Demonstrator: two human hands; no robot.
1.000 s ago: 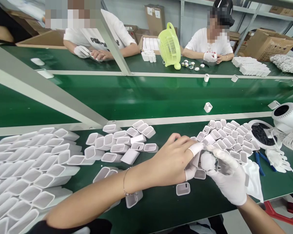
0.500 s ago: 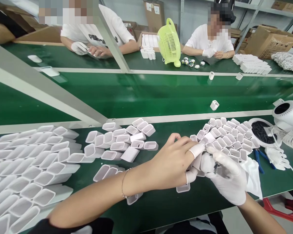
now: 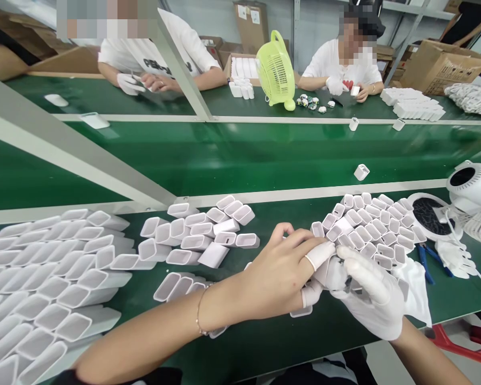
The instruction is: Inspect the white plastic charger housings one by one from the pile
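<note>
My left hand (image 3: 282, 270), bare except for white finger cots on thumb and forefinger, pinches a small white plastic shell (image 3: 324, 266) at the near edge of the green table (image 3: 272, 331). My right hand (image 3: 369, 294), in a white glove, is closed against the same shell and seems to hold a small dark tool, mostly hidden. Just beyond the hands lies a packed cluster of open white shells (image 3: 369, 227). A looser group of shells (image 3: 204, 232) sits to the left, and a large mass of longer white shells (image 3: 44, 283) fills the far left.
A conveyor belt (image 3: 244, 155) carries single white parts (image 3: 361, 171) past. Two people in white shirts work across it beside a green fan (image 3: 276, 69). A white fan (image 3: 471, 198), blue pliers (image 3: 425, 259) and a spare glove (image 3: 455, 256) lie at the right. Cardboard boxes stand behind.
My hands stay together on the shell and have shifted slightly toward me. The single part on the belt has travelled to the right. The person opposite on the right has lifted a part.
</note>
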